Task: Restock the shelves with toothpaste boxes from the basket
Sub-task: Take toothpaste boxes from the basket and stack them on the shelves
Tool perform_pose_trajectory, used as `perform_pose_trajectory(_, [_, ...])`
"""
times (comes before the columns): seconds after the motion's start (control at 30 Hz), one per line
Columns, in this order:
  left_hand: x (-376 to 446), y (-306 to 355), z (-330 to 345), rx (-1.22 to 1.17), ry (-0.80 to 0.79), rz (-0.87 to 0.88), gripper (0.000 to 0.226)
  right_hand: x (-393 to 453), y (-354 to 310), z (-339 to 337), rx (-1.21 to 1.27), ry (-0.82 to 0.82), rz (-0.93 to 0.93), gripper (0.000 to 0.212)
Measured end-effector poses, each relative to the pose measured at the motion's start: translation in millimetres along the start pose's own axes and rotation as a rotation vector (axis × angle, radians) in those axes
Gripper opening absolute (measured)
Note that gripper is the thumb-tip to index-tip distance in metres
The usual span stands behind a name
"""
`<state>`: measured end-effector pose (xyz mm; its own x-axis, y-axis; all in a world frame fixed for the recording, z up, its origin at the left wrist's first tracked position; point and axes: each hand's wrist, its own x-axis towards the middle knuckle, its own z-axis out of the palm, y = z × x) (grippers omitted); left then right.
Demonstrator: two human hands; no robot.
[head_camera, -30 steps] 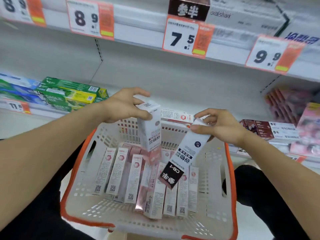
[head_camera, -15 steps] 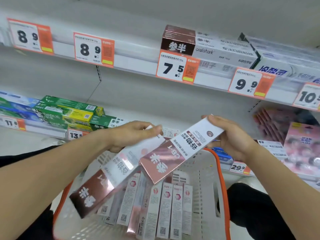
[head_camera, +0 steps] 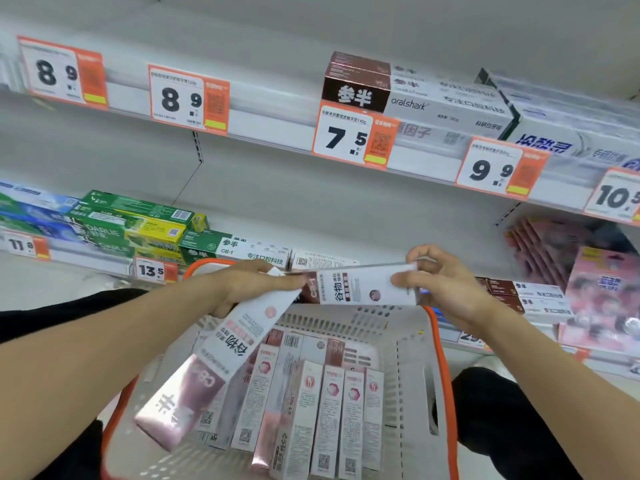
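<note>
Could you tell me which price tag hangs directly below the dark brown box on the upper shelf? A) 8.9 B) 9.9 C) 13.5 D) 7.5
D: the dark brown box stands at the front of the upper shelf, and the 7.5 tag hangs right under it; the 8.9 tags sit further left and the 9.9 tag further right.

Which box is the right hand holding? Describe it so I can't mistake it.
Start at the white, orange-rimmed plastic basket. Above its far rim, the right hand pinches a white-and-maroon toothpaste box. It lies level, unlike the similar box slanting down from the left hand.
</note>
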<state>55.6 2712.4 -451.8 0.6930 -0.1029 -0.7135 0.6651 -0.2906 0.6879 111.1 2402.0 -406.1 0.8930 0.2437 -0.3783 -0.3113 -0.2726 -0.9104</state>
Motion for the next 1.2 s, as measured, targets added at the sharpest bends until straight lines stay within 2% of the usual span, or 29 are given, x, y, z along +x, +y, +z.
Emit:
perform_pose_trajectory(0.13, [12.6,-19.5,15.8,-0.098,-0.001,-0.062,0.068,-8.8,42.8,27.9,-0.227,-0.141,0.071,0.054])
perform_pose_trajectory(0.3, [27.6,-65.4,34.5,0.071,0.082,-0.1,0.047,-20.1,114.3,43.2,-0.371,-0.305,0.129,0.05])
perform_pose_trajectory(0.4, [37.9,-86.3,26.1,0.078,0.031,-0.15,0.059,-19.7,135.2,42.4,-0.499,-0.411,0.126,0.052])
perform_pose_trajectory(0.47, [42.7,-90.6,21.9,0.139,-0.071,-0.198,0.076,-18.8,139.1,44.6,-0.54,-0.479,0.134,0.054])
perform_pose_trajectory(0.5, [43.9,-90.9,23.0,0.188,-0.132,-0.227,0.077,-18.6,139.2,46.8,-0.561,-0.505,0.145,0.053])
perform_pose_trajectory(0.57, [44.7,-90.3,29.0,0.263,-0.225,-0.269,0.065,-17.8,138.0,53.1,-0.573,-0.542,0.217,0.044])
perform_pose_trajectory(0.63, [46.0,-89.9,34.3,0.297,-0.249,-0.29,0.055,-18.2,133.4,61.2,-0.553,-0.564,0.367,0.036])
perform_pose_trajectory(0.7, [47.7,-90.7,34.1,0.296,-0.245,-0.3,0.055,-18.1,132.9,64.4,-0.527,-0.577,0.513,0.038])
perform_pose_trajectory(0.77, [49.6,-93.5,29.5,0.284,-0.245,-0.315,0.067,-18.7,134.9,63.2,-0.454,-0.593,0.588,0.039])
perform_pose_trajectory(0.83, [50.6,-95.7,23.4,0.255,-0.245,-0.339,0.092,-16.3,137.5,59.9,-0.43,-0.519,0.531,0.048])
perform_pose_trajectory(0.93, [53.2,-101.0,18.4,0.242,-0.242,-0.335,0.108,-8.5,137.0,54.9,-0.458,-0.332,0.295,0.057])
perform_pose_trajectory(1.03, [55.6,-106.3,20.9,0.254,-0.22,-0.338,0.124,-0.5,136.3,47.1,-0.504,-0.312,0.127,0.065])
perform_pose_trajectory(1.1, [55.8,-106.1,25.5,0.254,-0.22,-0.33,0.121,1.9,139.1,44.7,-0.547,-0.335,0.132,0.064])
perform_pose_trajectory(1.2, [52.5,-99.1,29.8,0.255,-0.238,-0.303,0.09,2.7,144.9,42.6,-0.631,-0.375,0.238,0.066])
